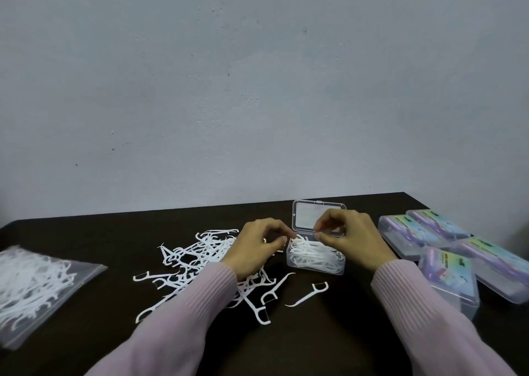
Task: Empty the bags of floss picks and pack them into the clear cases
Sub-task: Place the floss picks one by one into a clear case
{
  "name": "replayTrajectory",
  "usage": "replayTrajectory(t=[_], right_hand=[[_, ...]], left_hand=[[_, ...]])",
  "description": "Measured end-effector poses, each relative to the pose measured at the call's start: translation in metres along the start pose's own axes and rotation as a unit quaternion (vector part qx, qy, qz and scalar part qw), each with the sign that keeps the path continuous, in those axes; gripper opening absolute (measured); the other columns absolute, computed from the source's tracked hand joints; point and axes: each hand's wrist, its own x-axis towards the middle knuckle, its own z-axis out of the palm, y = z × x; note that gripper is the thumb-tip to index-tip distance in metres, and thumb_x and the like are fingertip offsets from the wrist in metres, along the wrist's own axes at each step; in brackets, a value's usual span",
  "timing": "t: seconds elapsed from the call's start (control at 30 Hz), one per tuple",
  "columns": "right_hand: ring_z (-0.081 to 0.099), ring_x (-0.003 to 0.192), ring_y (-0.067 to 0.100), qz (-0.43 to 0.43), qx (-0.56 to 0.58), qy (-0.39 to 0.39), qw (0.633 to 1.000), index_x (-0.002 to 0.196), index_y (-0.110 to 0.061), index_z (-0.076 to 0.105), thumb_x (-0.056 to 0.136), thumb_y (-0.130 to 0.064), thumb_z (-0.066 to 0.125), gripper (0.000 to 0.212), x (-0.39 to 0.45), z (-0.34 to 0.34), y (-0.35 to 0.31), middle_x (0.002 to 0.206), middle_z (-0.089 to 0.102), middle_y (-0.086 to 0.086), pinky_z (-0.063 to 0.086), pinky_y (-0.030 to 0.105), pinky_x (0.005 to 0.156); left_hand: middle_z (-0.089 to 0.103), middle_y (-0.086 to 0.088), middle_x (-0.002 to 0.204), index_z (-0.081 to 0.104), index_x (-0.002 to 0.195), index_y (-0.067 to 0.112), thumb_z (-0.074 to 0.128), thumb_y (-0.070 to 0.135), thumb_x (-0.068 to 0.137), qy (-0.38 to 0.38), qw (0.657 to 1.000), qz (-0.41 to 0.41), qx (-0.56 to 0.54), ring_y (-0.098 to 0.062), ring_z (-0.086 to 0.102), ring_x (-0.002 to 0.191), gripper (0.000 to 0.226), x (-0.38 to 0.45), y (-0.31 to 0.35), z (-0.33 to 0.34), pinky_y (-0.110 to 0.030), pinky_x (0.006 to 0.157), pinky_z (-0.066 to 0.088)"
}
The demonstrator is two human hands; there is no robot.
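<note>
An open clear case stands mid-table with its lid raised at the back, and it holds a heap of white floss picks. My left hand hovers at the case's left edge, fingers curled, its fingertips at the picks. My right hand is over the case's right side, its thumb and fingers pinched together just above the picks; what they pinch is too small to tell. A loose pile of floss picks is spread on the table to the left and partly under my left arm. A clear bag of floss picks lies far left.
Several closed clear cases with purple labels are stacked at the right edge of the dark table. Two stray picks lie in front of the open case. A grey wall stands behind the table.
</note>
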Motion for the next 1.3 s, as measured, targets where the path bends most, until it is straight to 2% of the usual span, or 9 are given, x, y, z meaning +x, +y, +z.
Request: replayTrajectory(t=[0.13, 0.27, 0.4, 0.5, 0.77, 0.9, 0.97, 1.1, 1.3], right_hand=[[0.055, 0.067, -0.007, -0.056, 0.014, -0.133, 0.989, 0.078, -0.035, 0.060, 0.078, -0.011, 0.070, 0.026, -0.004, -0.005, -0.021, 0.076, 0.061, -0.016, 0.044, 0.006, 0.064], [0.052, 0.073, -0.001, -0.059, -0.073, -0.287, 0.953, 0.090, -0.030, 0.065, 0.077, -0.021, 0.073, 0.019, -0.005, -0.006, -0.035, 0.082, 0.059, -0.020, 0.041, 0.010, 0.070], [0.056, 0.064, -0.009, -0.043, -0.100, -0.370, 0.923, 0.088, -0.029, 0.067, 0.077, -0.016, 0.074, 0.018, -0.006, -0.004, -0.037, 0.076, 0.062, -0.016, 0.042, 0.007, 0.064], [0.060, 0.067, -0.009, -0.039, -0.102, -0.401, 0.909, 0.081, -0.031, 0.066, 0.079, -0.010, 0.070, 0.021, -0.006, -0.001, -0.036, 0.078, 0.067, -0.011, 0.049, 0.013, 0.071], [0.057, 0.066, -0.009, -0.132, -0.106, -0.319, 0.932, 0.079, -0.029, 0.072, 0.079, -0.011, 0.071, 0.018, -0.011, 0.033, -0.052, 0.073, 0.064, -0.015, 0.040, 0.005, 0.064], [0.047, 0.096, -0.004, -0.189, -0.159, -0.241, 0.939, 0.089, -0.030, 0.069, 0.081, -0.025, 0.069, 0.009, -0.012, 0.054, -0.057, 0.102, 0.052, -0.019, 0.040, 0.013, 0.084], [0.045, 0.113, 0.000, -0.179, -0.157, -0.238, 0.942, 0.103, -0.031, 0.062, 0.085, -0.028, 0.065, 0.019, -0.012, 0.058, -0.058, 0.119, 0.051, -0.018, 0.038, 0.020, 0.097], [0.042, 0.125, 0.007, -0.142, -0.191, -0.261, 0.935, 0.136, -0.033, 0.037, 0.091, -0.040, 0.052, 0.048, -0.010, 0.061, -0.058, 0.137, 0.046, -0.011, 0.033, 0.023, 0.103], [0.049, 0.116, 0.006, -0.211, -0.238, -0.190, 0.929, 0.125, -0.028, 0.050, 0.093, -0.039, 0.049, 0.034, -0.010, 0.068, -0.067, 0.127, 0.053, -0.012, 0.035, 0.019, 0.093]], left_hand=[[0.067, 0.013, 0.096, 0.071, 0.095, 0.023, 0.058, 0.013, 0.091, -0.025, 0.999, 0.018, 0.045, 0.004, 0.059, 0.090, 0.017, -0.014, 0.005, -0.017, -0.009, 0.079, 0.045], [0.069, 0.015, 0.099, 0.070, 0.095, 0.026, 0.057, 0.016, 0.091, -0.024, 0.998, -0.004, 0.056, 0.006, 0.059, 0.095, 0.017, -0.037, -0.001, -0.040, -0.011, 0.086, 0.043], [0.068, 0.019, 0.097, 0.070, 0.093, 0.029, 0.060, 0.018, 0.091, -0.017, 0.997, -0.046, 0.058, 0.008, 0.058, 0.097, 0.014, -0.066, -0.013, -0.064, -0.012, 0.088, 0.042], [0.067, 0.018, 0.097, 0.069, 0.093, 0.031, 0.064, 0.024, 0.088, -0.025, 0.995, -0.068, 0.069, 0.007, 0.058, 0.097, 0.010, -0.080, -0.019, -0.080, -0.012, 0.086, 0.043], [0.059, 0.023, 0.111, 0.065, 0.099, 0.041, 0.078, 0.045, 0.068, -0.077, 0.986, -0.108, 0.102, 0.012, 0.050, 0.106, 0.034, -0.112, -0.035, -0.103, -0.008, 0.091, 0.036], [0.053, 0.022, 0.113, 0.062, 0.103, 0.045, 0.076, 0.054, 0.064, -0.090, 0.984, -0.106, 0.111, 0.007, 0.047, 0.110, 0.042, -0.115, -0.039, -0.097, -0.021, 0.099, 0.038], [0.056, 0.021, 0.111, 0.063, 0.104, 0.042, 0.077, 0.046, 0.069, -0.086, 0.986, -0.095, 0.108, 0.006, 0.049, 0.107, 0.038, -0.113, -0.039, -0.094, -0.022, 0.098, 0.040], [0.061, 0.020, 0.108, 0.064, 0.106, 0.035, 0.075, 0.032, 0.077, -0.037, 0.993, -0.075, 0.083, 0.006, 0.054, 0.101, 0.031, -0.111, -0.037, -0.090, -0.021, 0.093, 0.045], [0.055, 0.023, 0.114, 0.060, 0.111, 0.036, 0.066, 0.074, 0.057, -0.034, 0.979, -0.133, 0.148, 0.006, 0.050, 0.106, 0.067, -0.115, -0.034, -0.090, -0.019, 0.093, 0.044]])
